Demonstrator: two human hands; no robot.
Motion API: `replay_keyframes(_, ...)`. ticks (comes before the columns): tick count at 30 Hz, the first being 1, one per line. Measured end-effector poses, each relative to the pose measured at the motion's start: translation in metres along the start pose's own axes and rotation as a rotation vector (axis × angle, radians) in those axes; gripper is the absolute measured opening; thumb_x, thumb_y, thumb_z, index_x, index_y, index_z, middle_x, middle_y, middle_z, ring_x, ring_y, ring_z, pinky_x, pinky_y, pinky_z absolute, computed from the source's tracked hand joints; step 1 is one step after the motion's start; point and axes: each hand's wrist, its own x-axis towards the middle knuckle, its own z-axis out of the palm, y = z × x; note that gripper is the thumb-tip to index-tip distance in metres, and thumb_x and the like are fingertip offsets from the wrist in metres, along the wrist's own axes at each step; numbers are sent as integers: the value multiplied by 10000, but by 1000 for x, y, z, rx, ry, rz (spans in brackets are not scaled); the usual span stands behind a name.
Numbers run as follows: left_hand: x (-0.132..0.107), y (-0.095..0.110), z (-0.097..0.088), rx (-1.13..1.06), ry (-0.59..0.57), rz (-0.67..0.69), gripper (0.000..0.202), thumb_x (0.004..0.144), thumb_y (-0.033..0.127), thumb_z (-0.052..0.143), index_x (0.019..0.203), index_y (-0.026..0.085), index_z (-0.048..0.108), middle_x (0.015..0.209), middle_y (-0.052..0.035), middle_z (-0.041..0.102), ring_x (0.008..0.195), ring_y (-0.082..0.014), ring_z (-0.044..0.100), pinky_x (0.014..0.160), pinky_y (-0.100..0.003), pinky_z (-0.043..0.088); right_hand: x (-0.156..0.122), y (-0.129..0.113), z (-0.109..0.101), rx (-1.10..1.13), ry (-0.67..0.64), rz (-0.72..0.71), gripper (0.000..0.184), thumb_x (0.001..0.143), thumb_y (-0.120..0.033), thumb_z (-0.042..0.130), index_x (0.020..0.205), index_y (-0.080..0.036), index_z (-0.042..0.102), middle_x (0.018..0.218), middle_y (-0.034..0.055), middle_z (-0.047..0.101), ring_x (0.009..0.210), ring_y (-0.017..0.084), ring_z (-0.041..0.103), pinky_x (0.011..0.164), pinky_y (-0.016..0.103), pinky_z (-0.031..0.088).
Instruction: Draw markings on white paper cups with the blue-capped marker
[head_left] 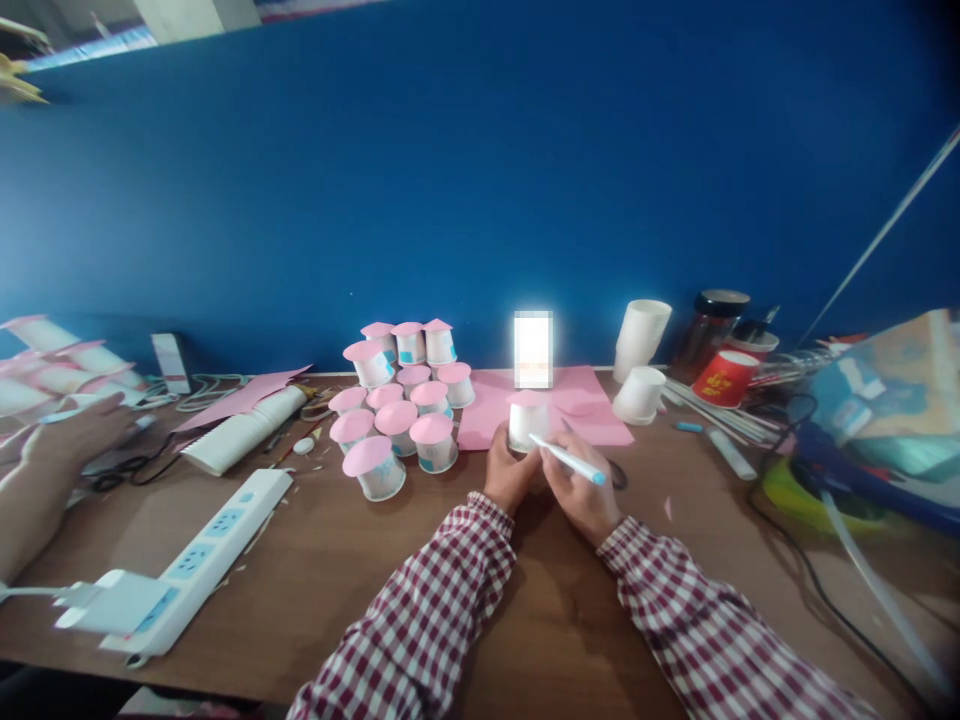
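Note:
In front of me my left hand grips a white paper cup topped with a pink paper disc, its fingers around the lower left side. My right hand is closed around a white marker with a light blue end. The marker's tip points at the cup's side, close to or touching it. Behind the cup lies a pink paper sheet, with a bright pixelated rectangle standing at its back edge. Several pink-topped cups with blue marks are grouped left of my hands.
A white power strip with a plugged-in adapter lies at front left, near another person's hand. Stacked white cups, an upturned cup, a red cup and a blue cap are on the right. A blue partition closes the back.

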Motion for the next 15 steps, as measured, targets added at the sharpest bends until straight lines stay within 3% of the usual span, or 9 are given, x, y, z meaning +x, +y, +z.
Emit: replay_keyframes(15, 0, -1, 0, -9, -5, -9, 500, 636, 294, 710, 1079, 137, 539, 946, -73, 634, 814, -162, 595, 738, -277, 481, 2, -1, -1, -17, 11, 7, 141, 880, -257, 449, 876, -178, 566, 792, 64, 632, 770, 181, 614, 729, 314, 502)
